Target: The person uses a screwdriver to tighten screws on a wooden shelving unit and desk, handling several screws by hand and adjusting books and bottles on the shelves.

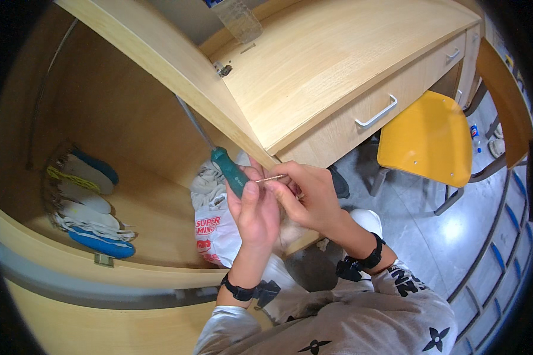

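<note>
My left hand (256,210) is closed around the green handle of a screwdriver (226,168). Its metal shaft points up and away to the left, and the tip passes behind the edge of a wooden panel (177,65). Between the thumb and fingers of my right hand (314,195) is a thin, coppery screw (270,178), lying roughly level just right of the screwdriver handle. Both hands are close together in front of the panel's lower end. A white plastic bag (219,234) with red print sits behind my left wrist, inside the wooden cabinet (142,195).
Several insoles (92,201), white, grey and blue, lie at the cabinet's left. Beyond the panel is a wooden desk (337,53) with a white drawer handle (377,112) and a clear plastic bottle (240,22). A yellow chair (423,142) stands at the right on grey tiles.
</note>
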A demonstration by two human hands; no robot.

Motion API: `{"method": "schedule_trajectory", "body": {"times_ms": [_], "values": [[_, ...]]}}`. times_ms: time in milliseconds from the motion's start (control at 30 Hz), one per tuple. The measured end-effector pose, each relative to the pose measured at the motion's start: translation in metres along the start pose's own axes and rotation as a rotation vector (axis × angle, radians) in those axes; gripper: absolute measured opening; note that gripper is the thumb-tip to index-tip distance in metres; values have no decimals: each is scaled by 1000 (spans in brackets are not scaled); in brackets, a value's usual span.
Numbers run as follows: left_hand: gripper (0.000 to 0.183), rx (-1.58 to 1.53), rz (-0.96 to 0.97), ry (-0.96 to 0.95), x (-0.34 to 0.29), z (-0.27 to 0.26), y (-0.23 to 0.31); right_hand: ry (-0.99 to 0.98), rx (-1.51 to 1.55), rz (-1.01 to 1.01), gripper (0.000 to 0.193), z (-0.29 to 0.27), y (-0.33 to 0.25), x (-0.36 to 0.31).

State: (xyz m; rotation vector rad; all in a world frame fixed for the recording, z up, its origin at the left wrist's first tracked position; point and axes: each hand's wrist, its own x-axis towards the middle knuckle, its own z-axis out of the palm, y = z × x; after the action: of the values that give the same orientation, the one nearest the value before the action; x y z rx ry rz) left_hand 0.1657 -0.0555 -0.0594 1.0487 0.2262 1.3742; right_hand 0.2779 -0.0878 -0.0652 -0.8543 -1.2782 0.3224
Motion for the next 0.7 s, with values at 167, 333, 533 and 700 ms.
{"method": "schedule_trajectory", "body": {"times_ms": [167, 333, 533, 700], "values": [[31, 81, 51, 8, 1, 0, -1, 8, 20, -121, 10, -1, 0, -1], [34, 43, 80, -2, 2, -2, -6, 22, 21, -218, 4, -10, -2, 5], [32, -89, 63, 4, 8, -14, -16, 362, -74, -228, 9, -40, -19, 17], [35, -44, 134, -1, 7, -10, -22, 297, -552, -413, 10, -36, -24, 62]]}}
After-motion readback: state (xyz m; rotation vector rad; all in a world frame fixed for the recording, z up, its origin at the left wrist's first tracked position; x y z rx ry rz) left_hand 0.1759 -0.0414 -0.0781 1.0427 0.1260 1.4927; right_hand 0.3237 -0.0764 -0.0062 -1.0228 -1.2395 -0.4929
